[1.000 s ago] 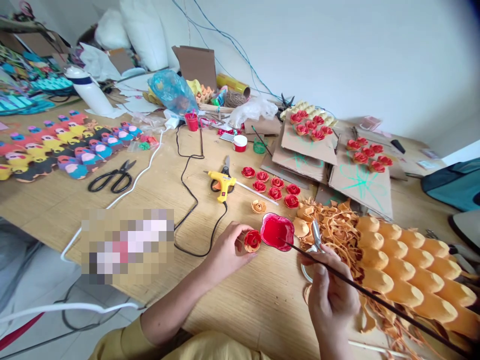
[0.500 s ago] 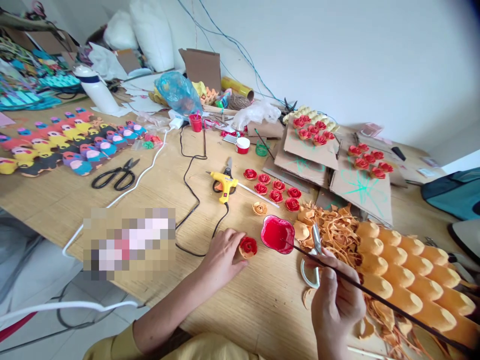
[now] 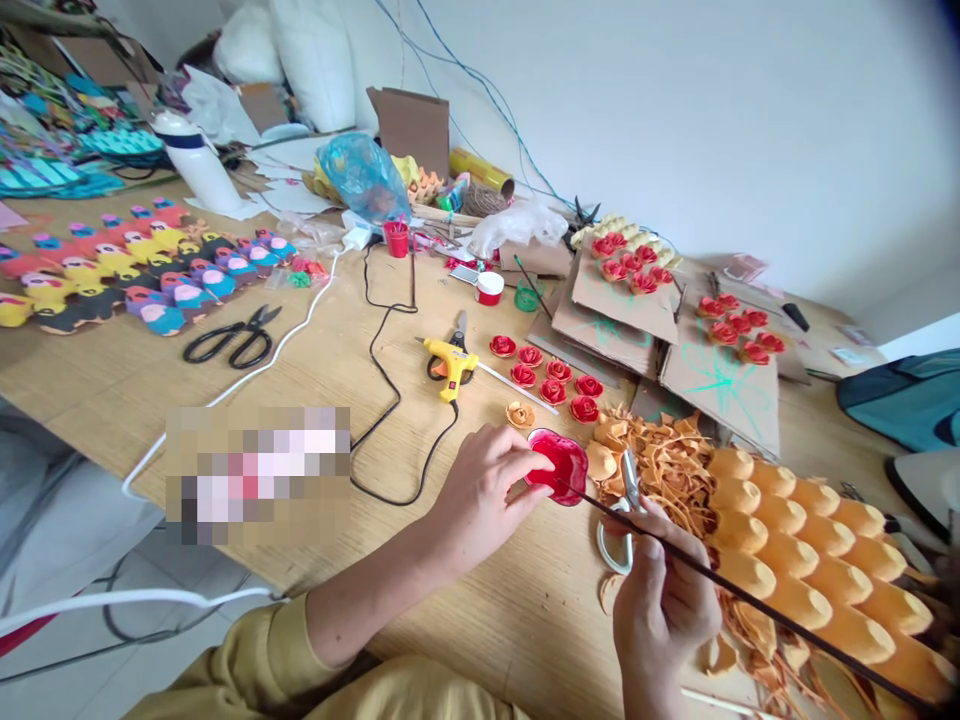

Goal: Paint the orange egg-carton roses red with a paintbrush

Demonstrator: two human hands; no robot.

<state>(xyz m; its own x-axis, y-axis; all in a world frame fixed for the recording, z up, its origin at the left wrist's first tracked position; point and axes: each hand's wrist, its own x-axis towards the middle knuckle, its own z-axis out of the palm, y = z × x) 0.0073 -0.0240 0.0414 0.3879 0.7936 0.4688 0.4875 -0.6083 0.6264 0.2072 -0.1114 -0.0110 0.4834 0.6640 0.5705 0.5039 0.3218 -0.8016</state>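
My right hand (image 3: 667, 590) grips a long dark paintbrush (image 3: 757, 600), its tip in the red paint of a small scalloped dish (image 3: 576, 462). Thumb and fingers of my left hand (image 3: 495, 490) are bent toward each other over the dish's left side. What they pinch, if anything, blends with the red there, and I cannot make it out. White-handled scissors (image 3: 616, 545) lie by my right hand. Just behind the dish sits an unpainted orange carton flower (image 3: 520, 414), with several red-painted flowers (image 3: 556, 391) beyond it.
Orange egg-carton cups (image 3: 810, 560) and a heap of scraps (image 3: 667, 470) lie on the right. A yellow glue gun (image 3: 451, 365) with its black cord rests mid-table. Black scissors (image 3: 232, 340) lie left. Cardboard sheets (image 3: 720, 390) carry more red flowers. Painted carton birds (image 3: 150, 270) stand far left.
My left hand has moved right, from the partly red flower beside the dish to over the dish's edge. That flower no longer shows. The brush tip stays in the paint.
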